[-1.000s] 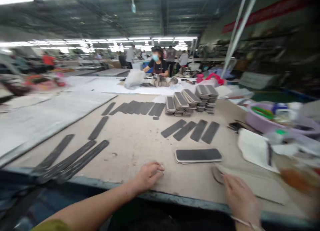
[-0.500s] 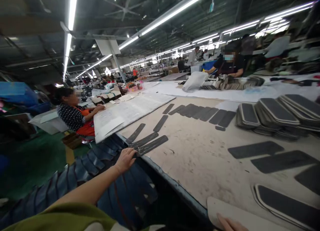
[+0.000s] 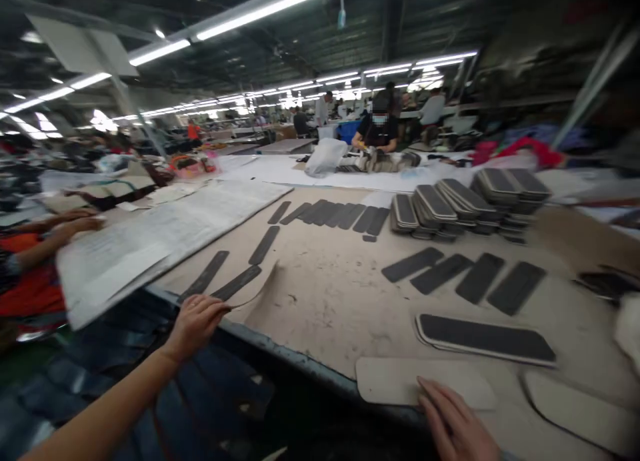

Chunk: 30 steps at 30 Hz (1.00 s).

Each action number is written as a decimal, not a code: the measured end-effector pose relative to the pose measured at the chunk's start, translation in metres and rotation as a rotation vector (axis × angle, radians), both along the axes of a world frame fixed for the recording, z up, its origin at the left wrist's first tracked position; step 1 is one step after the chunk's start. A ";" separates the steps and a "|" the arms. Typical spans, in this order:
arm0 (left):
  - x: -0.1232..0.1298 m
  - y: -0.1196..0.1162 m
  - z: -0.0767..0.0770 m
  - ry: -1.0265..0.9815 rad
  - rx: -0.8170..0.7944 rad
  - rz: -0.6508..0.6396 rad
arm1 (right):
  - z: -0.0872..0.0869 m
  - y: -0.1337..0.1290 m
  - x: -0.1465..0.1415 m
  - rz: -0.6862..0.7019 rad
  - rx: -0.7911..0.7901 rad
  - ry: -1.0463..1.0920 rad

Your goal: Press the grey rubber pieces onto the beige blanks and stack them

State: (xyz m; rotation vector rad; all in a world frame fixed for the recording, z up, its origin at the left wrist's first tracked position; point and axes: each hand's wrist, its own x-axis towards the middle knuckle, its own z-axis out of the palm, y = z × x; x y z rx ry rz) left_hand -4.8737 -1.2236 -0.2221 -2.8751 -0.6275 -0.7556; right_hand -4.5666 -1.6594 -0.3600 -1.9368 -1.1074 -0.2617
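Note:
My left hand is at the table's near edge, its fingers closed on the end of a thin flexible strip. The strip is lifted and curved, its pale face blending with the table covering. Beside it lie flat dark grey strips with rounded ends. At the lower right, my right hand rests with extended fingers on the near edge of a cream rounded panel; the hand's lower part is cut off by the frame. Just behind is a small stack of dark panels with pale borders.
Stacks of bordered panels stand at the back right. Several dark pieces lie in front of them, and a row of dark strips lies further left. A white board covers the left side. Co-workers sit left and across the table.
The view has swung right. My left hand has raised one dark strip from the group at the edge. My right hand stays at the cream panel, now showing more fully.

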 end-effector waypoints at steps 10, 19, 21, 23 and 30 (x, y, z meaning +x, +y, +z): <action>0.127 -0.145 0.056 -0.193 -0.961 -0.473 | 0.025 0.009 -0.010 -0.086 0.505 1.074; 0.164 -0.184 0.014 0.090 -1.637 -0.529 | 0.048 -0.004 -0.005 0.090 0.537 1.358; 0.165 -0.186 0.009 0.104 -1.680 -0.447 | 0.049 -0.009 -0.004 0.053 0.427 1.297; 0.165 -0.188 0.005 0.113 -1.705 -0.342 | 0.046 -0.015 -0.001 -0.040 0.355 1.237; 0.177 -0.201 -0.027 0.079 -1.662 -0.055 | 0.041 -0.034 0.033 -0.449 0.179 0.935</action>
